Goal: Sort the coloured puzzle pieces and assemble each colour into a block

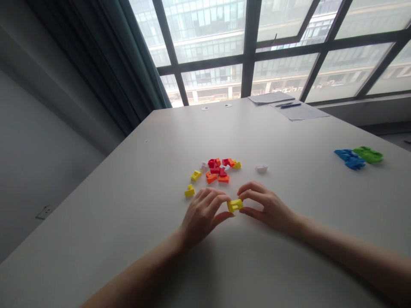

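Between my two hands is a small yellow plastic block [235, 205] with a notch in its face. The fingertips of my left hand [205, 209] pinch its left end. On its right end close the thumb and fingers of my right hand [265, 205]. Just beyond the hands lies a loose cluster of small pieces: red blocks [215, 170], orange blocks [224, 179] and white ones. Two more yellow blocks [189, 191] lie to the left of the cluster. A single white block [261, 168] sits apart, beyond my right hand.
Blue pieces [351, 158] and green pieces [368, 154] are grouped at the right of the white table [96, 222]. Papers [298, 112] and a dark pen [290, 105] lie at the far edge by the window. A dark curtain [128, 64] hangs at the left.
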The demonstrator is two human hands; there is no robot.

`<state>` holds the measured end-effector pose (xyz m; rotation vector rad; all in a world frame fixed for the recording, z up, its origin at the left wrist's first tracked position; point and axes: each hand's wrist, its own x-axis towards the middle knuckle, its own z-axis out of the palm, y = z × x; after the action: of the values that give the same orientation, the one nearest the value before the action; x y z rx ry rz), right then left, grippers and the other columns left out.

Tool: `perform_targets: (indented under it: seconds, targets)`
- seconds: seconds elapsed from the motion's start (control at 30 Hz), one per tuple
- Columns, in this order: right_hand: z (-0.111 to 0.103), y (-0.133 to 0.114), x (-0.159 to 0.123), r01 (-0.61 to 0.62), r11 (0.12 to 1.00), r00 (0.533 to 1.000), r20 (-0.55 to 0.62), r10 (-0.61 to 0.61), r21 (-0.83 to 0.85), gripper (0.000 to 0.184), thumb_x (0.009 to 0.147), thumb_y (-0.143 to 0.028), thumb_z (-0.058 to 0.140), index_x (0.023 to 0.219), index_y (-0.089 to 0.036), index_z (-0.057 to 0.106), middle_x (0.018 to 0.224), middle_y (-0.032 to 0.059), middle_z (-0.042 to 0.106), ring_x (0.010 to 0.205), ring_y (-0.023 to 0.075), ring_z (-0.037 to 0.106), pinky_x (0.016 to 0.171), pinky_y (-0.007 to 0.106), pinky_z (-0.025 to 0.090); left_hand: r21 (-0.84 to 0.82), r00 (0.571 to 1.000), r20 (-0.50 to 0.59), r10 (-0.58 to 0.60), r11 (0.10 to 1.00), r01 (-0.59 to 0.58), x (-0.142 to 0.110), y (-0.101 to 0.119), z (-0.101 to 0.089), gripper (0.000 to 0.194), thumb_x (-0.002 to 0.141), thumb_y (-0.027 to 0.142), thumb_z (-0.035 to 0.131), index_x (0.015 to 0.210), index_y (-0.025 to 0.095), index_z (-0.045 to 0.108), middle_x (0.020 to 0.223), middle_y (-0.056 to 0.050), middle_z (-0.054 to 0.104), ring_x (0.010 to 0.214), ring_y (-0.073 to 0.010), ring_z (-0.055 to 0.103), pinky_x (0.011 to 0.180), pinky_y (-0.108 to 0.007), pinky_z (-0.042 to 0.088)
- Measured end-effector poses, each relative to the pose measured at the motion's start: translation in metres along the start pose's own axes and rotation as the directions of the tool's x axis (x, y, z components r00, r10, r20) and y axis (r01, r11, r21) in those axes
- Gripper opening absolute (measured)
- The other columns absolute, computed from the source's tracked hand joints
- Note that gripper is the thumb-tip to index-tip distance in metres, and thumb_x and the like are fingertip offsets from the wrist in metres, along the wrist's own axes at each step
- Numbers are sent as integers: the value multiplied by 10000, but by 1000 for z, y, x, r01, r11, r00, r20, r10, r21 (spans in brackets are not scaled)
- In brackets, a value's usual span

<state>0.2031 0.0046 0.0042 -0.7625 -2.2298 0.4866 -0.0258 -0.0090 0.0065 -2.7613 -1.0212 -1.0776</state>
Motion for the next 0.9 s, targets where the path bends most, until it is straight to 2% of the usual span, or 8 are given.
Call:
perform_targets:
  seconds: [0.4, 0.9]
  targets:
    - [0, 1, -1, -23, 999, 999, 45, 24, -24, 131, 912, -314, 586, 923, -202, 653, 1011, 89, 632, 952, 188, 604, 887, 355, 500, 15, 1000, 6, -17, 1000, 17, 0, 0, 1, 284, 848, 459, 647, 881, 183, 590, 925, -49, 674, 851, -189, 596, 783, -311, 460]
    - [1, 3, -2, -30, 999, 997, 65, 32, -42, 160, 931, -327, 551, 937, -207, 657, 1031, 91, 630, 974, 188, 601, 912, 354, 489, -22, 998, 64, -13, 1000, 14, 0, -1, 1, 279, 880, 454, 595, 885, 175, 586, 921, -53, 673, 849, -185, 599, 772, -313, 470]
